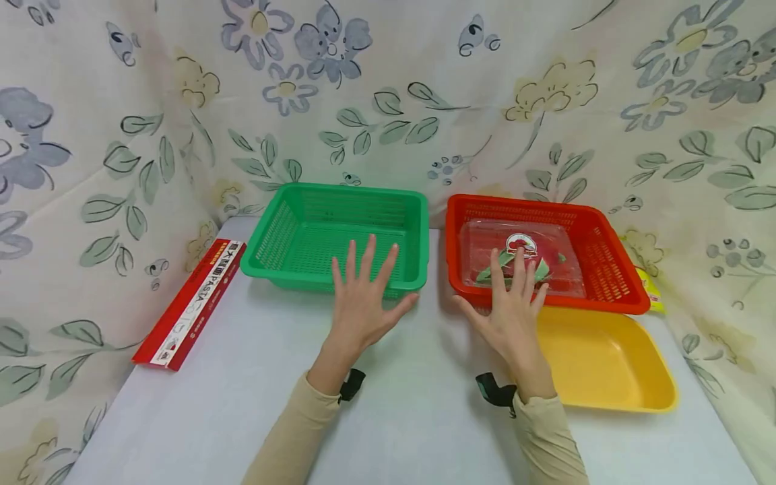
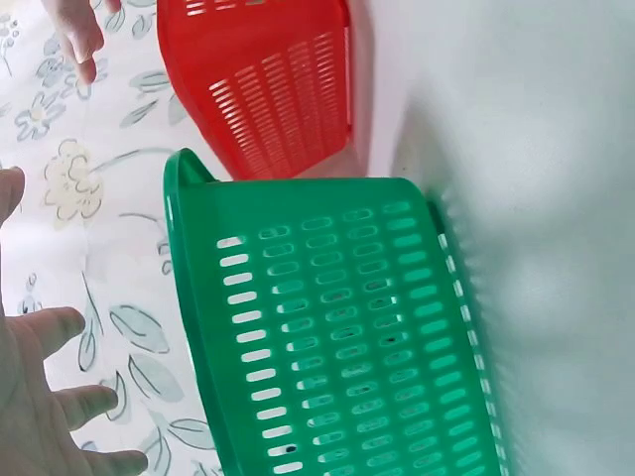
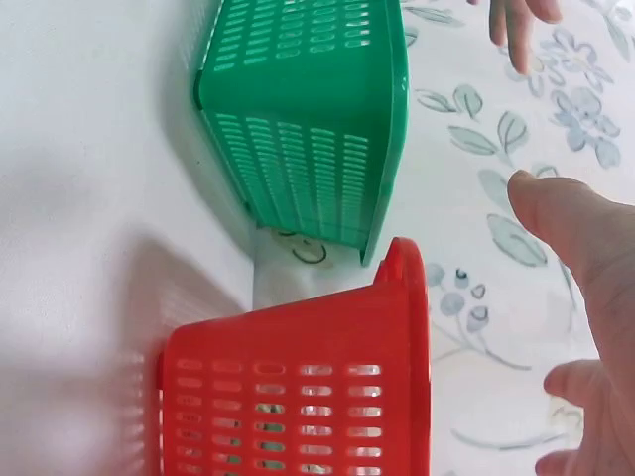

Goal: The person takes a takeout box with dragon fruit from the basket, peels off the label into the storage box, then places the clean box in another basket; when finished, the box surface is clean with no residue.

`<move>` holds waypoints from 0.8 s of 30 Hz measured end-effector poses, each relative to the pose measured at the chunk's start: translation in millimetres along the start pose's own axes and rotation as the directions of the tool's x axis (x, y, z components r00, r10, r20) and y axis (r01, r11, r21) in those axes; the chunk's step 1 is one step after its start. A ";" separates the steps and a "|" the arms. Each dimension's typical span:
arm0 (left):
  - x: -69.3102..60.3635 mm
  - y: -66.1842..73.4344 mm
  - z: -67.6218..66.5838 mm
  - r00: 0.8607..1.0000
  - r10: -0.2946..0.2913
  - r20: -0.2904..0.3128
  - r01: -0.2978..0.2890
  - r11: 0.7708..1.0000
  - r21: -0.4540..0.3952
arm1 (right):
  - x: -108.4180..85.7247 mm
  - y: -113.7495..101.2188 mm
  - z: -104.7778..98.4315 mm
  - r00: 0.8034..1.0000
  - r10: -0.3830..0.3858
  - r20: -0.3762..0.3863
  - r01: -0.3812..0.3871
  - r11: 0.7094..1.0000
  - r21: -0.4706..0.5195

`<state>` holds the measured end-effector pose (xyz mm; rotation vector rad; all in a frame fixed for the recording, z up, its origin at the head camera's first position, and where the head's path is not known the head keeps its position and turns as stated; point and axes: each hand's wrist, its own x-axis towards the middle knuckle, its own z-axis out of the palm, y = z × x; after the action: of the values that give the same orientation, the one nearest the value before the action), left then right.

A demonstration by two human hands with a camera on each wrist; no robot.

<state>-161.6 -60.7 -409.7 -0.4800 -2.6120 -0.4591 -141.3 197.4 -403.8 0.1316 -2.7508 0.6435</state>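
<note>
My left hand [image 1: 359,306], fingers spread, hovers in front of the green basket [image 1: 285,275]; its fingertips overlap the basket's front side in the head view. Nothing is in that hand. My right hand [image 1: 512,323] is likewise spread and holds nothing, near the front rim of the red basket [image 1: 612,269]. Inside the red basket lies a clear plastic box [image 1: 479,236] with a round label and red and green contents, partly hidden by my fingers. Both wrist views show the fingers apart from the perforated walls of the green basket [image 2: 327,327] and the red basket [image 3: 298,387].
A yellow tray [image 1: 606,364] sits in front of the red basket on the right. At the left edge lies a long red and white pasta box [image 1: 190,303]. A yellow packet [image 1: 651,293] peeks out behind the red basket. Floral cloth [image 1: 388,87] hangs around the white table [image 1: 242,404].
</note>
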 end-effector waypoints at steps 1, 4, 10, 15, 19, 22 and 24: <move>0.1 0.2 0.7 1.000 -0.002 0.000 0.002 1.000 -0.001 | -0.5 1.1 0.1 1.000 0.001 -0.001 -0.001 1.000 0.002; 0.2 0.6 1.7 1.000 -0.012 0.011 0.012 1.000 -0.005 | -1.3 4.6 1.4 1.000 0.008 0.008 -0.008 1.000 0.006; 0.3 -0.8 1.1 1.000 -0.011 -0.011 0.011 1.000 0.001 | -1.0 11.2 2.3 0.999 0.023 0.023 -0.023 1.000 0.008; 0.7 -0.1 -0.1 1.000 -0.001 -0.029 0.001 1.000 0.004 | -1.1 17.7 -7.3 0.999 0.031 0.032 -0.031 1.000 0.001; 0.7 0.5 -0.5 1.000 -0.003 -0.027 0.003 1.000 -0.006 | 1.1 23.4 -19.7 0.998 0.029 0.046 -0.029 1.000 -0.010; 0.8 0.4 0.3 1.000 -0.005 -0.020 0.004 0.999 -0.034 | 4.7 29.6 -31.2 0.998 0.033 0.061 -0.032 0.999 -0.015; 1.3 -0.1 1.1 1.000 0.004 -0.018 -0.005 0.997 -0.083 | 8.5 36.7 -39.1 0.995 0.037 0.088 -0.037 0.999 -0.002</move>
<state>-163.1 -60.0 -410.1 -0.5064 -2.5817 -0.5699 -144.2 247.5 -383.2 0.1118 -2.8443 0.6620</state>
